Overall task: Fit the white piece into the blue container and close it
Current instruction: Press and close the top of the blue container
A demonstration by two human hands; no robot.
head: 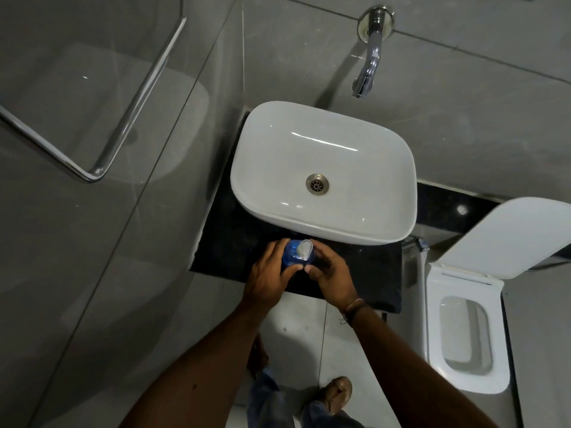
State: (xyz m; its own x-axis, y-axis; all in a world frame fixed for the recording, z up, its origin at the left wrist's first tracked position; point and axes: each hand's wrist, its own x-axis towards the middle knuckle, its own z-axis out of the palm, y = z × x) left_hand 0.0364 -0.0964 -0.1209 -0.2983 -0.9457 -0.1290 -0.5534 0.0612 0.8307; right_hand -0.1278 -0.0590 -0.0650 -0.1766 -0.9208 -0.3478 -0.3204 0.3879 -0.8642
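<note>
A small blue container (293, 256) is held over the black counter (364, 273), just in front of the white basin. A white piece (303, 249) sits at its top, partly inside the blue body. My left hand (268, 273) wraps the container's left side. My right hand (330, 273) grips it from the right, thumb tip meeting the left thumb at the container's near edge. The lower part of the container is hidden by my fingers.
A white basin (324, 171) with a metal drain stands on the counter under a chrome wall tap (369, 63). An open toilet (466, 341) is at the right. A glass panel with a chrome rail (136, 97) is at the left.
</note>
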